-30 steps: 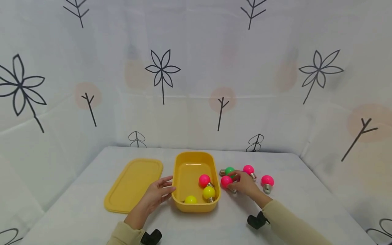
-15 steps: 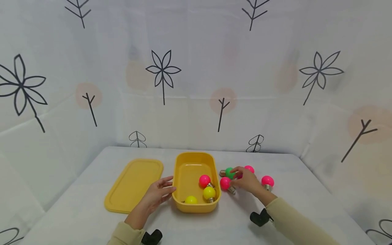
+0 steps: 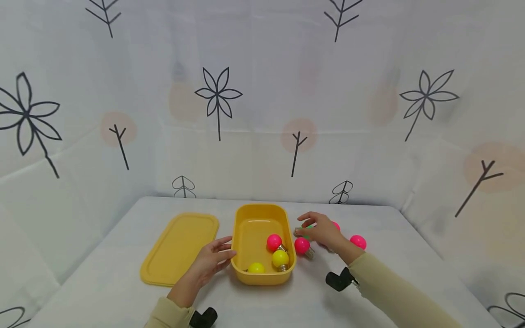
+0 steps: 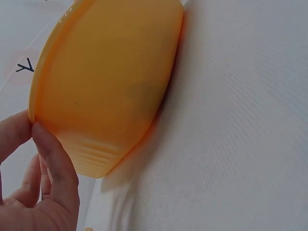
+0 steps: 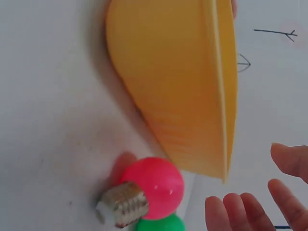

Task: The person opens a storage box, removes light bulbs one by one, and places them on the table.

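My left hand (image 3: 209, 262) pinches the left rim of a yellow plastic container (image 3: 253, 231) between thumb and finger, as the left wrist view shows. Inside the container lie a pink light bulb (image 3: 274, 242) and two yellow bulbs, one of them (image 3: 280, 258) by the right wall. On the other side my right hand (image 3: 324, 231) hovers over a green bulb (image 5: 161, 224), mostly covering it in the head view. Its fingers (image 5: 250, 211) are spread and hold nothing. Just outside the container's right wall lies another pink bulb (image 5: 156, 187), metal base toward me.
The flat yellow lid (image 3: 180, 248) lies on the white tabletop (image 3: 110, 273) left of the container. Two more pink bulbs rest to the right, one (image 3: 358, 242) beyond the right wrist and one (image 3: 337, 225) partly behind the hand. A patterned white cloth (image 3: 262, 159) hangs behind.
My right hand first drew its fingers off the pink bulb beside the container, then moved up and left over the green bulb. The left hand stays on the rim.
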{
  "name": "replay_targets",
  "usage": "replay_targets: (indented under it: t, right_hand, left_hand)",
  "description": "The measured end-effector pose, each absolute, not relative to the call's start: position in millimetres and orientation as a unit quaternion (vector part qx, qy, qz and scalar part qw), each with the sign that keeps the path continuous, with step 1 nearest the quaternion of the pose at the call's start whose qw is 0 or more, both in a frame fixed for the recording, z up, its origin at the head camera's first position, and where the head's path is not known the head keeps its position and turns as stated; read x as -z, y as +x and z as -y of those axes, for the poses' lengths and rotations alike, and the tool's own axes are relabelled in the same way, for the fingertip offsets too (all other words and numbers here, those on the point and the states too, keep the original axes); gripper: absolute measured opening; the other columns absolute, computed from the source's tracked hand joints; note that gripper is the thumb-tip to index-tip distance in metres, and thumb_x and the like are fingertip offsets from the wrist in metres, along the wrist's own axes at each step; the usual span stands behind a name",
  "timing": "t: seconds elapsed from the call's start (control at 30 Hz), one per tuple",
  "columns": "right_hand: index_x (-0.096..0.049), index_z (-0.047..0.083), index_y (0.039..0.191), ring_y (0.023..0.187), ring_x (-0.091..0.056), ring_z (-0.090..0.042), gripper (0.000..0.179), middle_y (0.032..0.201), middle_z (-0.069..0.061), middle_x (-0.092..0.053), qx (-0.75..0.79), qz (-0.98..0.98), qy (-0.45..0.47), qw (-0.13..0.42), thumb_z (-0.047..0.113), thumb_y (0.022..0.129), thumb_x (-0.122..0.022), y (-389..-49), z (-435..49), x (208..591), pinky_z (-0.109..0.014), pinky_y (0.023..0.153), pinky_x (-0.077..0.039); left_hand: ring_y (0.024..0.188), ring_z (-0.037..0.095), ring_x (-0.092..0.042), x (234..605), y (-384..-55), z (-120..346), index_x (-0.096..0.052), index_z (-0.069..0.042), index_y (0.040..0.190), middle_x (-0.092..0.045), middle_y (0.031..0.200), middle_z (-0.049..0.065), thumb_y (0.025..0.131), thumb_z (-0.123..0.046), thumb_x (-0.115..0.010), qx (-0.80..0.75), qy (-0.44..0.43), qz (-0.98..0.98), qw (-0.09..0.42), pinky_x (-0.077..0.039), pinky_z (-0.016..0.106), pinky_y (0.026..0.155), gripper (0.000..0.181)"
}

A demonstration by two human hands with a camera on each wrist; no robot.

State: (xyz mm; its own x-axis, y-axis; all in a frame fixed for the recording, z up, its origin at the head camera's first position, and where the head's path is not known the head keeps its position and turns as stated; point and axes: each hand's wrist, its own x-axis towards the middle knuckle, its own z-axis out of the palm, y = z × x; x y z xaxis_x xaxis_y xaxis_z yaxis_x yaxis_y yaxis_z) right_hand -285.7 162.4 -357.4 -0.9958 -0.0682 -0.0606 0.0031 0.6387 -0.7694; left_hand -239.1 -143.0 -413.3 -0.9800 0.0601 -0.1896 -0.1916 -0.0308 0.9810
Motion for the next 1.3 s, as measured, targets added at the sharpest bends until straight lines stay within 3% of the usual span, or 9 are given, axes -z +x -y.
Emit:
replay_targets:
  t: [0.33,0.63,1.0,1.17,1.3]
  right_hand:
    - [-0.059,0.006,0.116,0.084,-0.062,-0.03,0.037,0.101,-0.011,-0.057,0.473,-0.877,-0.053,0.068,0.013,0.082,-0.071,-284.3,-131.6,346.9,-0.035,0.073,-0.055]
    - [-0.057,0.002,0.118,0.091,-0.06,-0.031,0.039,0.098,-0.01,-0.056,0.478,-0.868,-0.09,0.099,0.013,0.083,-0.07,-288.6,-108.0,345.4,-0.038,0.073,-0.055]
    - [-0.055,0.006,0.122,0.09,-0.057,-0.026,0.043,0.101,-0.007,-0.058,0.45,-0.876,-0.102,0.144,0.022,0.085,-0.068,-293.1,-84.4,349.4,-0.042,0.078,-0.051]
    - [-0.052,0.0,0.122,0.093,-0.059,-0.029,0.041,0.103,-0.012,-0.057,0.504,-0.837,-0.121,0.176,0.015,0.086,-0.066,-295.3,-73.0,352.9,-0.042,0.081,-0.052]
    - [-0.054,-0.001,0.12,0.092,-0.06,-0.029,0.038,0.1,-0.012,-0.058,0.504,-0.835,-0.136,0.171,0.01,0.085,-0.066,-300.2,-66.4,355.6,-0.041,0.08,-0.053]
  left_hand:
    - [0.089,0.022,-0.057,414.0,-239.3,143.3,-0.048,-0.003,0.133,-0.052,0.121,0.02,0.085,-0.01,-0.069,-0.712,-0.054,-0.694,0.088,-0.052,0.032,0.08,0.053]
    - [0.091,0.021,-0.058,414.8,-239.2,144.4,-0.048,-0.003,0.133,-0.052,0.12,0.018,0.085,-0.011,-0.068,-0.717,-0.047,-0.69,0.088,-0.052,0.033,0.082,0.053]
    - [0.09,0.021,-0.058,413.7,-240.0,145.1,-0.047,-0.003,0.134,-0.053,0.12,0.018,0.085,-0.01,-0.068,-0.715,-0.049,-0.691,0.09,-0.052,0.032,0.081,0.053]
    - [0.092,0.022,-0.058,413.3,-239.8,145.0,-0.046,-0.003,0.135,-0.052,0.121,0.019,0.085,-0.01,-0.068,-0.714,-0.05,-0.692,0.094,-0.052,0.033,0.082,0.054]
    - [0.093,0.022,-0.058,413.4,-239.0,144.4,-0.046,-0.003,0.135,-0.052,0.122,0.019,0.084,-0.012,-0.069,-0.712,-0.047,-0.694,0.096,-0.052,0.034,0.082,0.056]
